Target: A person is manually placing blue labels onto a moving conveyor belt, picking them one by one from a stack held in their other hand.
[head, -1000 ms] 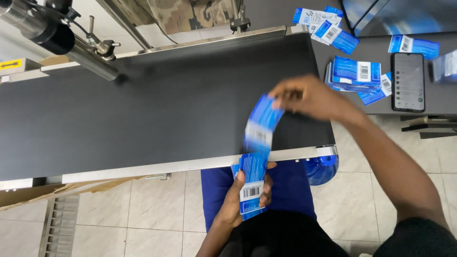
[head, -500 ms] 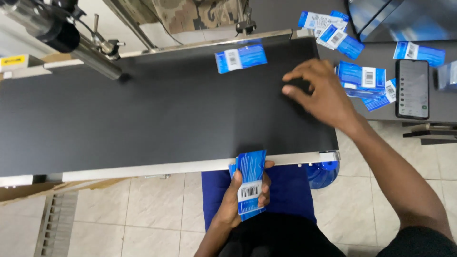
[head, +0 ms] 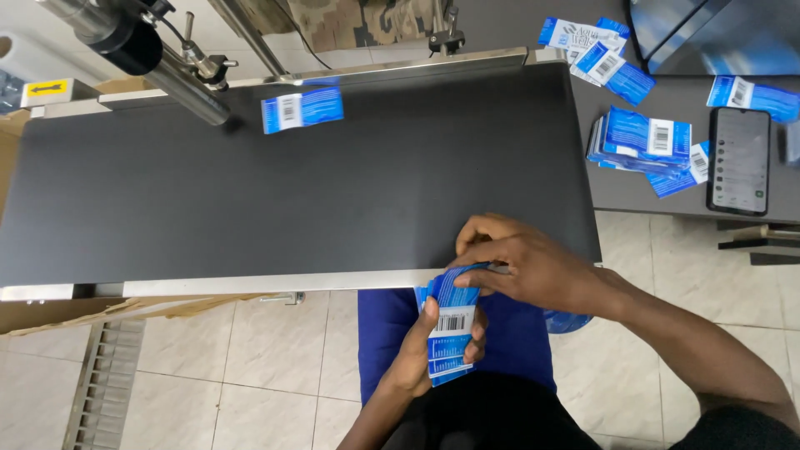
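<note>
Labels (head: 450,329), a blue stack with white barcode panels, stand upright in the left hand (head: 425,354), below the near rail of the belt (head: 333,192). The fingers wrap around the sides of the stack and the thumb presses on its face, so the stack stays together while its upper end is free. The right hand (head: 521,267) is just above the left one and pinches the top label (head: 462,275) by its upper edge; this label bends away from the others, which looks like a grip for taking only one piece.

Far from both hands, up and to the left near the back rail, one single label (head: 302,108) lies flat on the belt. To the right of the right hand, on the grey table (head: 650,179), lie more labels (head: 642,137) and a phone (head: 738,160).
</note>
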